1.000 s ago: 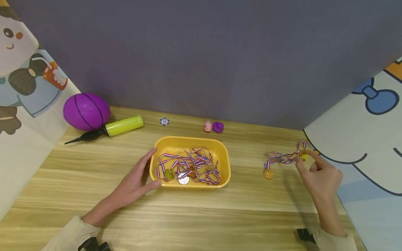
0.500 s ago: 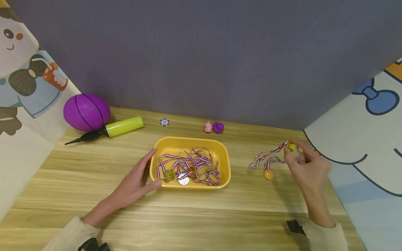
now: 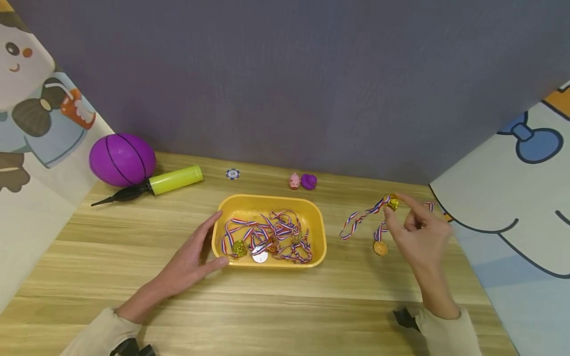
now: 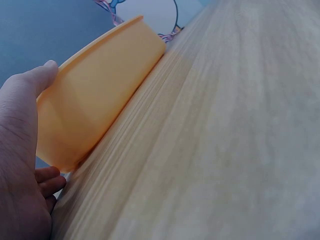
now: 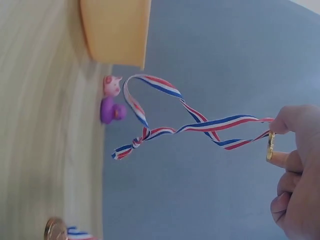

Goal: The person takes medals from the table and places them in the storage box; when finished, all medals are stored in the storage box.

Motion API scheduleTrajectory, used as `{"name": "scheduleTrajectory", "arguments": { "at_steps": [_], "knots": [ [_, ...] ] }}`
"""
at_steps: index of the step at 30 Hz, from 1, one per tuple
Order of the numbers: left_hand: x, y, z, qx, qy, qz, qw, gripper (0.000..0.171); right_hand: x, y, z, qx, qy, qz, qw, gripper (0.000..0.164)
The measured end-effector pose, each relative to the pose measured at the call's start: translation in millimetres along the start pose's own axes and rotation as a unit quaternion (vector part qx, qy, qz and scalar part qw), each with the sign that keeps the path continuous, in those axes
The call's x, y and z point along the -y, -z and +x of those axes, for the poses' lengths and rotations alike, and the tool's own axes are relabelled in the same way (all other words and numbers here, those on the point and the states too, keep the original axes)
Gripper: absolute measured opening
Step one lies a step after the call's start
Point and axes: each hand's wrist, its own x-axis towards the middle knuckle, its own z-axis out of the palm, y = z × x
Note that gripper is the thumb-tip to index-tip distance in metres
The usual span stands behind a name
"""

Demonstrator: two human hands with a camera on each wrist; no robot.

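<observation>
My right hand pinches a gold medal between thumb and forefinger, raised above the wooden table. In the right wrist view its red, white and blue ribbon hangs in a loop with a knot at the far end. Below, another gold medal lies on the table, its ribbon partly hidden by the hand. My left hand spreads around the left end of a yellow basin, the thumb touching its rim. Several ribboned medals, gold, silver and bronze-coloured, lie tangled inside the basin.
At the back left are a purple ball and a yellow-green hand pump with a black nozzle. A poker chip, a pink pig figure and a purple duck stand along the grey back wall.
My right hand has lifted the pinched medal off the table at right and carried it leftward, its ribbon trailing toward the basin. The left hand and the basin stay in place.
</observation>
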Motion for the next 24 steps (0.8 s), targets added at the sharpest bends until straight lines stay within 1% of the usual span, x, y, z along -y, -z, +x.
{"name": "scheduleTrajectory", "arguments": {
  "at_steps": [5, 11, 16, 24],
  "knots": [
    [0.5, -0.9, -0.2, 0.0, -0.001, -0.003, 1.0, 0.108, 9, -4, 1, 0.006, 0.009, 0.017, 1.0, 0.031],
    [0.0, -1.3, -0.4, 0.004, 0.0, -0.01, 0.9999, 0.107, 20, -9, 3, 0.003, 0.043, 0.057, 0.997, 0.033],
    [-0.9, -1.3, -0.3, 0.006, 0.0, -0.011, 0.9999, 0.106, 30, -12, 5, -0.002, 0.063, 0.088, 0.994, 0.032],
    [-1.2, 0.2, 0.2, 0.004, -0.007, -0.012, 0.9999, 0.106, 43, -20, 6, -0.013, 0.068, 0.101, 0.992, 0.031]
  ]
}}
